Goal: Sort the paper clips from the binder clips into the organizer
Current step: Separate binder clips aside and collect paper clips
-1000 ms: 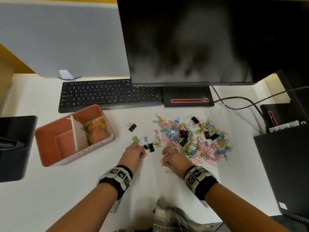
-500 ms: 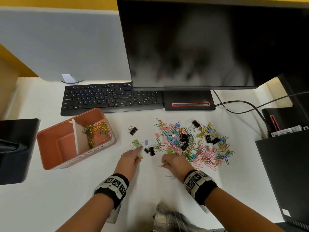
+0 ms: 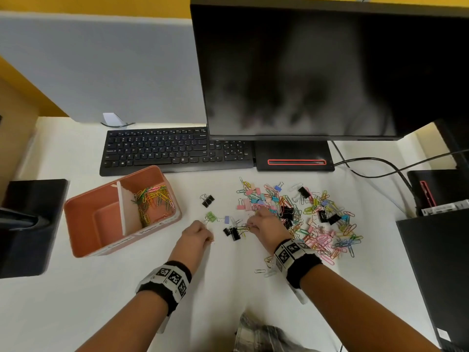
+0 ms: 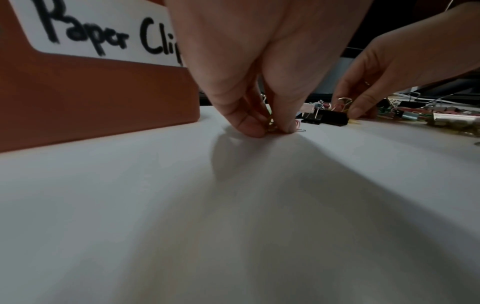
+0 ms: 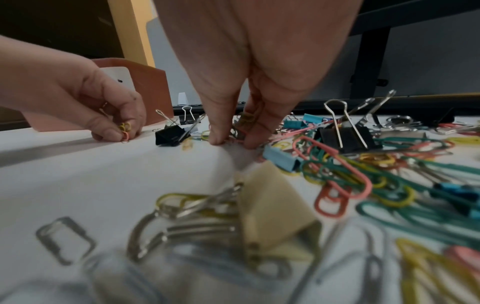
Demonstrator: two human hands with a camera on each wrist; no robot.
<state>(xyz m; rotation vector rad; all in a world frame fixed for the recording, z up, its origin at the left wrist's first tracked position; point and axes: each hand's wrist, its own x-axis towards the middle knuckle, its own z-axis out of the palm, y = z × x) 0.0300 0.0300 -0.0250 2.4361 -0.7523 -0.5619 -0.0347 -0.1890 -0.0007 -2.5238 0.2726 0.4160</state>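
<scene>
A mixed pile of coloured paper clips and binder clips (image 3: 302,214) lies on the white desk right of centre. The terracotta organizer (image 3: 86,224) stands at the left; its right compartment holds paper clips (image 3: 152,199), its left one looks bare. My left hand (image 3: 206,236) pinches a few small paper clips (image 5: 124,128) against the desk, between organizer and pile. My right hand (image 3: 251,224) pinches paper clips (image 5: 237,135) at the pile's left edge, beside two black binder clips (image 3: 232,232).
A black keyboard (image 3: 175,148) and monitor base (image 3: 294,156) lie behind the pile. Cables (image 3: 380,166) and a black computer case (image 3: 439,270) stand at the right. Stray binder clips (image 3: 208,200) lie between organizer and pile. A cream binder clip (image 5: 272,207) sits under my right wrist.
My right hand has moved forward from the desk's near side to the pile's left edge. My left hand has stayed nearly in place with its clips.
</scene>
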